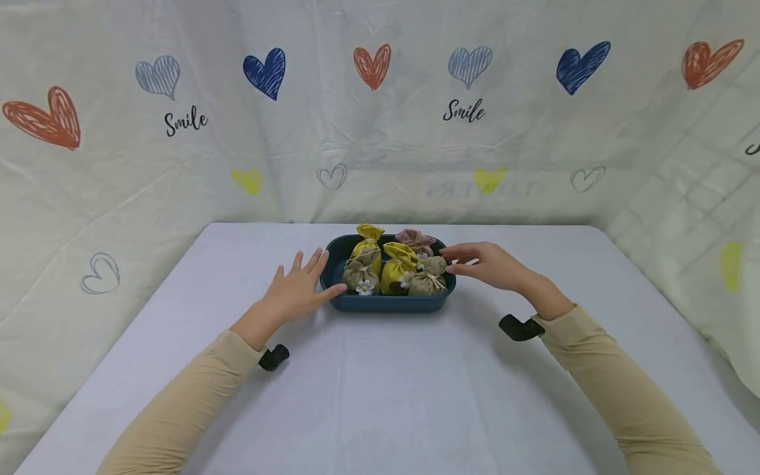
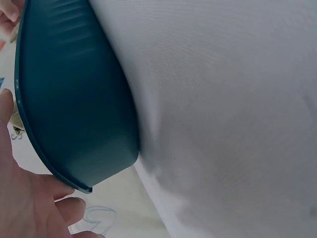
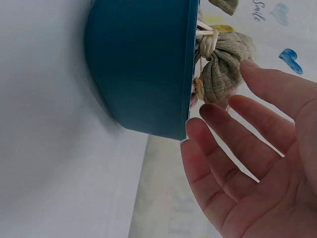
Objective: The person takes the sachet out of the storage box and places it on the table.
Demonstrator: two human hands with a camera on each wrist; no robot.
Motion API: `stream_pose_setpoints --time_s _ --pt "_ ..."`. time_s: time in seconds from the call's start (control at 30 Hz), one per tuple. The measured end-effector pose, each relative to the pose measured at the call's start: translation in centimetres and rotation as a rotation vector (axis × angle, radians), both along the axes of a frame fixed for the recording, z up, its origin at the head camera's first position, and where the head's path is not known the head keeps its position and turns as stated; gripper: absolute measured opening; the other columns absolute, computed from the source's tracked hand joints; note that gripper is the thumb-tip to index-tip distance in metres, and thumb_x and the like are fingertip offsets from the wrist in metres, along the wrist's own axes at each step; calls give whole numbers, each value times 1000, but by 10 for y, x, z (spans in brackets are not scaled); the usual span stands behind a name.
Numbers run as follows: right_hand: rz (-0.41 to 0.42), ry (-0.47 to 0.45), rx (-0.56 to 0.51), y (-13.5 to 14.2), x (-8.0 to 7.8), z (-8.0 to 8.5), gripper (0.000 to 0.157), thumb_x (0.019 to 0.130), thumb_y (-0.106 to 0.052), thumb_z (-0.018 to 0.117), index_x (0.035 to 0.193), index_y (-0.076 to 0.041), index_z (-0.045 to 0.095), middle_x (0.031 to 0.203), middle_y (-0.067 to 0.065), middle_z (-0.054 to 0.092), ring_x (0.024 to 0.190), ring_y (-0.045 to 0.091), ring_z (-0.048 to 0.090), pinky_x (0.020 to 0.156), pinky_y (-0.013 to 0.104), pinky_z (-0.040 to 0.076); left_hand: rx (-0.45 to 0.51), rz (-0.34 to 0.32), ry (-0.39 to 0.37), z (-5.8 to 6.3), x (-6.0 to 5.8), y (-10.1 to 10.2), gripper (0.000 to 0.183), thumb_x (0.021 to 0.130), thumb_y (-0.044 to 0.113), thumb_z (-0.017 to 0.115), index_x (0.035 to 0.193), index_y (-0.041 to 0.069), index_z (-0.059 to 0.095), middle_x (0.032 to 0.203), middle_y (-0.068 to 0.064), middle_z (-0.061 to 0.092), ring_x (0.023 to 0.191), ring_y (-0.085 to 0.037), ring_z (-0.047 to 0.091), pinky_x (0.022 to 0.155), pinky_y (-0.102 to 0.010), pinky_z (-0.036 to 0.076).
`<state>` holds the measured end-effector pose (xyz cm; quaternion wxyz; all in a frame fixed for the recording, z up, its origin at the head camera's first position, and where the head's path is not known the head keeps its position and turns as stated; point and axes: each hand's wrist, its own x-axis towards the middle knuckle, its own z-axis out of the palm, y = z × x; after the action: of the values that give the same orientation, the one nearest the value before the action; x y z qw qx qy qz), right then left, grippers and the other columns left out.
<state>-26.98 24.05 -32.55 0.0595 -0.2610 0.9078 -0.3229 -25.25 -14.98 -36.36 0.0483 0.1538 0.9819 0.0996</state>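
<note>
A dark teal oval basin (image 1: 388,304) stands on the table, holding several small drawstring cloth pouches. Among them are a yellow pouch (image 1: 394,272) with a white flower, a taupe pouch (image 1: 359,265) with a daisy, a pinkish pouch (image 1: 415,240) at the back and a linen-coloured pouch (image 1: 429,282) at the right end. My left hand (image 1: 299,288) spreads its fingers at the basin's left end, thumb over the rim. Around the right end, my right hand (image 1: 493,264) has its fingers extended and parted, thumb tip at the gathered top of the linen-coloured pouch (image 3: 224,67).
A white cloth covers the table (image 1: 392,396). Behind it hangs a pale curtain (image 1: 410,142) printed with hearts and the word Smile. Each wrist carries a black camera, one by the left sleeve (image 1: 196,396) and one by the right sleeve (image 1: 617,382).
</note>
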Motion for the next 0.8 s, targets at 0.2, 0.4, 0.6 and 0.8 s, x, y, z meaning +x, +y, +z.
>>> stream_pose_setpoints --time_s 0.2,0.4,0.6,0.8 --pt "2 -8 27 -3 -3 -1 45 103 -22 65 143 -1 60 133 18 66 121 39 59 97 55 50 -2 0 -2 -3 0 1 98 98 75 39 166 11 8 172 -7 7 154 -45 3 116 -72 8" --pt "-4 -28 29 -5 -4 -1 42 105 -23 63 141 -2 62 129 16 67 120 37 58 97 55 49 0 -2 -1 -2 0 0 98 98 76 40 166 13 7 172 -5 8 154 -44 3 116 -72 8" --pt "-2 -21 16 -6 -7 -3 33 104 -18 64 132 -2 67 119 11 69 111 31 61 93 51 51 -8 -3 -11 -4 -1 0 101 96 78 39 167 14 7 172 -5 9 154 -44 4 116 -73 7" --pt "-9 -3 -27 -7 -8 -3 28 101 -17 68 125 -3 69 114 9 68 104 26 61 91 49 51 3 4 -22 -1 1 1 101 96 77 42 167 14 6 172 -4 8 154 -43 2 116 -73 6"
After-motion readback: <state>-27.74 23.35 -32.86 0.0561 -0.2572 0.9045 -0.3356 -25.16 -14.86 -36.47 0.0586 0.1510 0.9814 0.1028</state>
